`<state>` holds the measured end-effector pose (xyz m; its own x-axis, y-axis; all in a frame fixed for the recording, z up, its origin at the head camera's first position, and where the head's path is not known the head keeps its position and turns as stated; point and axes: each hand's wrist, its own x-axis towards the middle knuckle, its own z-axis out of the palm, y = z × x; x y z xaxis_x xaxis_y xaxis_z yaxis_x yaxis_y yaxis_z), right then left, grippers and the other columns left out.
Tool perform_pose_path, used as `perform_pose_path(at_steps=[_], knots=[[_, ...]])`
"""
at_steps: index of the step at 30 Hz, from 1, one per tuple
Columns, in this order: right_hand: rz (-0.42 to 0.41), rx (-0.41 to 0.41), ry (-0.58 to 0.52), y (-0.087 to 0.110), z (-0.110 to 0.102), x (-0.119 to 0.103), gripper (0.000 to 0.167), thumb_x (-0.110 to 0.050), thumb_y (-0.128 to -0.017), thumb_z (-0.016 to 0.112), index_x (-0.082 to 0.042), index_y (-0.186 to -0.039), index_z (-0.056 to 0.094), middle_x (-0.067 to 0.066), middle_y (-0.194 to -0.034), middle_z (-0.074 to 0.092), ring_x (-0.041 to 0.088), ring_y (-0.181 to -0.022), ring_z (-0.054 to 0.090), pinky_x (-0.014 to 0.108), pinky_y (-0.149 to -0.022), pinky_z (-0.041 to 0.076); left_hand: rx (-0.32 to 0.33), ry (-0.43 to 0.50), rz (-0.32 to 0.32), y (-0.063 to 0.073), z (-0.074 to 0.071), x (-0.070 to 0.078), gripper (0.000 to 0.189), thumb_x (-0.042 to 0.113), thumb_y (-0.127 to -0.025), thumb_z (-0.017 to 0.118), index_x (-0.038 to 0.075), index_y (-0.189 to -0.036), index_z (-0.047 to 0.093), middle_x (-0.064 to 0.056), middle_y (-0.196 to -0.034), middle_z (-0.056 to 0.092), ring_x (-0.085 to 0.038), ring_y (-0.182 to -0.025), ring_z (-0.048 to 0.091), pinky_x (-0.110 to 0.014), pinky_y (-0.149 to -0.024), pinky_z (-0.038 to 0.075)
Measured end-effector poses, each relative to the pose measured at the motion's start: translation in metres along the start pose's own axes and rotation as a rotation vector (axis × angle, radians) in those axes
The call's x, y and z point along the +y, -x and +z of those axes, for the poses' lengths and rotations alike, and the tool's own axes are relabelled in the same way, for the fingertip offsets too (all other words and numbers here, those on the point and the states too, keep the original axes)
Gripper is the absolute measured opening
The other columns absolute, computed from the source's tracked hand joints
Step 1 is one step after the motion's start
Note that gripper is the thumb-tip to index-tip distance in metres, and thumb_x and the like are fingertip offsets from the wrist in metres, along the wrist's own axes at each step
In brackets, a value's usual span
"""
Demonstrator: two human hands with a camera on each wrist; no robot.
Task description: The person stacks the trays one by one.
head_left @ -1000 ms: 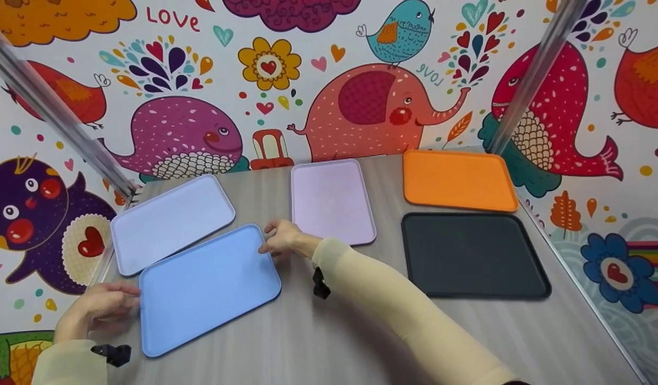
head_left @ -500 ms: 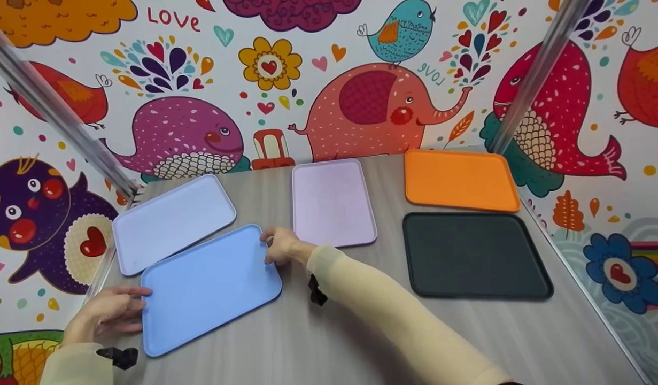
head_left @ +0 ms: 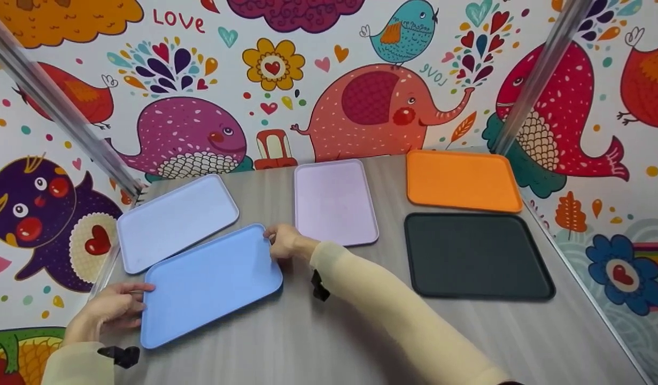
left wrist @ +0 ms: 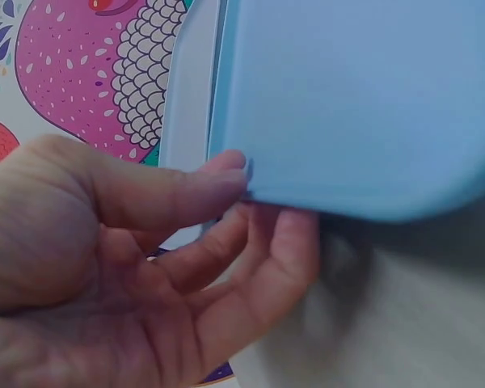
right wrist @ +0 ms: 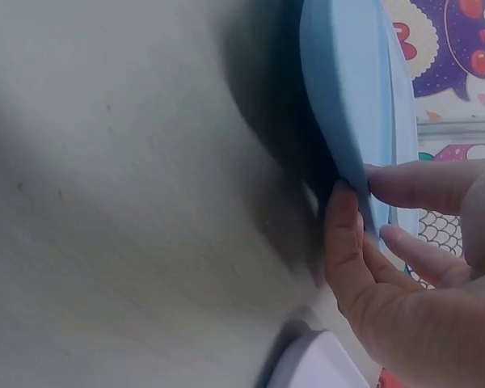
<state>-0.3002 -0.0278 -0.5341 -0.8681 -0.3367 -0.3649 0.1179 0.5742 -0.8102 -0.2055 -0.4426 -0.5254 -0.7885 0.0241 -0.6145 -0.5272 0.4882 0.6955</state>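
Observation:
A blue rectangular tray is held between both hands at the left of the table. My left hand pinches its left short edge, thumb over the rim and fingers underneath, as the left wrist view shows. At the opposite short edge my right hand pinches the rim; in the right wrist view the thumb lies on the upper side and fingertips below. A shadow shows under the tray's near edge in that view. Just behind it lies a pale lavender-blue tray, overlapped by its far edge in the head view.
A pale pink-lilac tray lies at the middle back of the table. On the right, an orange tray lies behind a dark green-black tray. Printed cartoon walls with metal posts enclose the table's back and sides.
Both hands have closed in on the blue tray's short edges and now grip it. Its near edge has risen slightly off the table. The other trays stay where they were.

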Motion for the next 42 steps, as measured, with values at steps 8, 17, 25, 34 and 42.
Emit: perform_pose_path(at_steps=[8,17,25,34,42], knots=[[0.011,-0.039,-0.09,0.0,-0.016,-0.004,0.068,0.017,-0.085,0.074,-0.004,-0.15,0.068,0.022,-0.141,0.075,0.022,-0.104,0.073,0.039,-0.096,0.069,0.015,-0.054,0.068,0.001,0.004,0.002,0.057,-0.005,-0.098,0.065,-0.01,-0.154,0.054,-0.012,-0.126,0.069,-0.015,-0.103,0.068,-0.036,-0.084,0.068],[0.044,-0.064,-0.202,-0.001,-0.039,-0.003,0.068,0.016,-0.09,0.073,-0.012,-0.152,0.069,0.015,-0.119,0.07,0.021,-0.084,0.067,0.054,-0.105,0.066,-0.001,-0.003,0.117,-0.001,-0.002,0.012,0.053,0.0,-0.102,0.066,-0.003,-0.154,0.059,-0.022,-0.145,0.066,-0.012,-0.111,0.069,-0.039,-0.093,0.07],[0.056,-0.049,-0.237,-0.003,-0.06,0.003,0.066,0.014,-0.093,0.071,-0.016,-0.152,0.07,0.018,-0.135,0.069,0.025,-0.104,0.07,0.048,-0.103,0.068,-0.084,0.172,0.207,-0.002,-0.004,0.02,0.038,0.006,-0.11,0.066,0.032,-0.137,0.076,0.013,-0.125,0.068,-0.008,-0.11,0.074,-0.038,-0.093,0.071],[0.002,-0.057,-0.33,-0.006,-0.085,0.001,0.076,0.019,-0.086,0.071,-0.012,-0.154,0.067,0.012,-0.124,0.066,0.02,-0.105,0.066,0.053,-0.108,0.066,-0.124,0.384,0.335,-0.005,0.003,0.039,0.046,-0.001,-0.111,0.062,0.037,-0.132,0.078,0.01,-0.12,0.073,-0.011,-0.106,0.079,-0.036,-0.088,0.071],[0.003,-0.055,-0.419,-0.004,-0.106,0.0,0.078,0.017,-0.09,0.07,-0.017,-0.159,0.064,0.022,-0.143,0.066,0.025,-0.118,0.067,0.05,-0.11,0.065,-0.152,0.587,0.41,-0.004,0.013,0.056,0.047,-0.007,-0.112,0.054,0.029,-0.133,0.076,0.002,-0.118,0.078,-0.016,-0.105,0.083,-0.039,-0.087,0.072]])
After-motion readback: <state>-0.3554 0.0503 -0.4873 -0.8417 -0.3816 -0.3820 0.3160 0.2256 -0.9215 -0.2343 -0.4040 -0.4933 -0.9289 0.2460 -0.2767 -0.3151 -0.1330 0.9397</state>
